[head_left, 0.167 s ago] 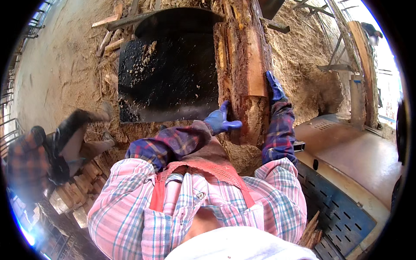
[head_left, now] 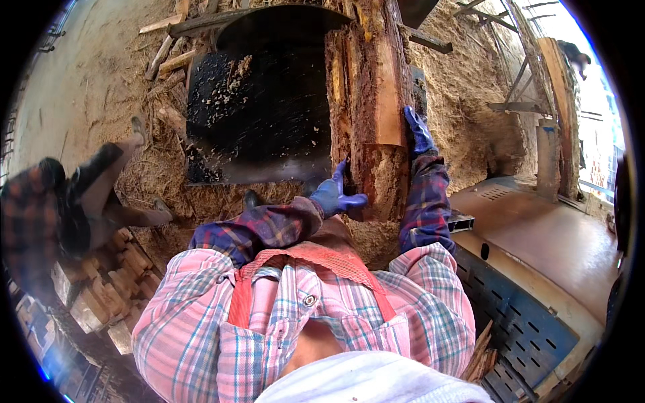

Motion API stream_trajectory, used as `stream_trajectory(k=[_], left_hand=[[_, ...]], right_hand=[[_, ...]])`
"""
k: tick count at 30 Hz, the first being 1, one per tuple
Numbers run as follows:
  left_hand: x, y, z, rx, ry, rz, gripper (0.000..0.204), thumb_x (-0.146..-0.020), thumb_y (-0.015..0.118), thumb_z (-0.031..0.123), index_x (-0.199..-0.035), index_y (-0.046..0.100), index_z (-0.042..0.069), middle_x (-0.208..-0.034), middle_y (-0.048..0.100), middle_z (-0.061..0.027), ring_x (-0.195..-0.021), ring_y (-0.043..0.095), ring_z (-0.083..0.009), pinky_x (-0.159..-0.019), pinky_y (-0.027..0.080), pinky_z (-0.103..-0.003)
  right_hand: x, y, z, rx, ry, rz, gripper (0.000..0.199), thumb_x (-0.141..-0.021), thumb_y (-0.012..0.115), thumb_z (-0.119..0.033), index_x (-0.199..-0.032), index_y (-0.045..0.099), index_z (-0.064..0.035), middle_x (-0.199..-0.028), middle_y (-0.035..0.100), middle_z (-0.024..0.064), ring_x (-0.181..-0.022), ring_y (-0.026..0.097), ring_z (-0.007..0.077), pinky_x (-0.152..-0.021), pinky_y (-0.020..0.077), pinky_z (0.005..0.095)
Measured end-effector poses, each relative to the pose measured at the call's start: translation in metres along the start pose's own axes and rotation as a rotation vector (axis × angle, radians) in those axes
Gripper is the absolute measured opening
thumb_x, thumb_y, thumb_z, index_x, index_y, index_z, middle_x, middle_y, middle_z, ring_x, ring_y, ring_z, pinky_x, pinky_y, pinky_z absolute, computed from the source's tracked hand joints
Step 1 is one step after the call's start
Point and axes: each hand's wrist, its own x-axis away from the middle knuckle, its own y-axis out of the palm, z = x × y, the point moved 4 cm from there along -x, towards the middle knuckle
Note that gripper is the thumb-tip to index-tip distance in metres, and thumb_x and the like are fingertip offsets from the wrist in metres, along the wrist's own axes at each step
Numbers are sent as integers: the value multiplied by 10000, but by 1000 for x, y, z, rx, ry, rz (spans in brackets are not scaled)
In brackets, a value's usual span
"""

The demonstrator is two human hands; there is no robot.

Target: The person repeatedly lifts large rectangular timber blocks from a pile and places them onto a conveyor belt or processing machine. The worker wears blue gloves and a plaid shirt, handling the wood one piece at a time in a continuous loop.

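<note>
Several rough, bark-edged wooden slabs [head_left: 366, 101] lie bundled lengthwise over a dark metal plate [head_left: 269, 127], pointing away from me. My left hand [head_left: 338, 193], in a blue-purple glove, presses on the slabs' left side near their close end, thumb and fingers spread apart. Along the right side, my right hand [head_left: 420, 131] lies flat with its fingers stretched forward, in a matching glove. The slabs sit between both hands. Dark plaid sleeves cover my forearms. The slabs' far end runs out of the top of the view.
To the right stands a brown metal machine housing [head_left: 537, 228] with a blue slotted panel [head_left: 514, 312]. Sawdust [head_left: 463, 94] heaps around the plate. At left, a person [head_left: 87, 195] is beside stacked wood pieces [head_left: 111, 295]. A wooden post [head_left: 557, 121] rises at far right.
The slabs have shifted slightly left over the plate, both hands moving with them; a strip of plate now shows on their right. The person at left has moved further left.
</note>
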Motion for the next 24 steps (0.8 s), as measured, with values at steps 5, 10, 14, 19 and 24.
stream_trajectory(k=[5, 10, 14, 19, 24], left_hand=[[20, 2, 3, 106, -43, -6, 1148, -653, 731, 460, -1373, 3, -58, -1164, 507, -284, -1103, 504, -330, -959, 372, -352], [32, 2, -6, 174, 28, 71, 1115, -650, 755, 386, -1377, 32, -52, -1262, 432, -262, -1130, 479, -299, -941, 389, -348], [41, -2, -11, 224, 27, 64, 1097, -648, 758, 373, -1379, 55, -44, -1282, 417, -238, -1130, 476, -277, -924, 405, -341], [91, -50, 0, 153, -48, -45, 1087, -629, 761, 388, -1382, 90, -19, -1202, 490, -186, -1059, 516, -256, -842, 455, -315], [165, -163, -35, 315, -235, -164, 848, -728, 715, 253, -1363, 193, 44, -1092, 551, -141, -855, 604, -222, -614, 523, -320]], right_hand=[[2, -1, -8, 71, 138, -18, 466, -906, 428, -280, -1302, 407, -34, -1330, 398, 68, -1228, 353, 175, -1037, 241, 287], [14, 21, -21, -302, 288, 60, 568, -844, 573, -397, -1232, 485, 8, -1229, 511, 68, -1122, 459, 170, -969, 323, 280], [26, 22, -37, 402, -339, -138, 410, -947, 335, -171, -1335, 370, -43, -1390, 346, 74, -1281, 318, 180, -1080, 205, 293], [54, 61, -36, -303, 192, 140, 606, -809, 624, -404, -1213, 484, 25, -1181, 536, 72, -1074, 494, 162, -915, 371, 276], [102, 187, -95, -459, 267, 55, 369, -798, 675, -280, -1025, 579, -5, -909, 616, 45, -802, 578, 145, -709, 480, 284]])
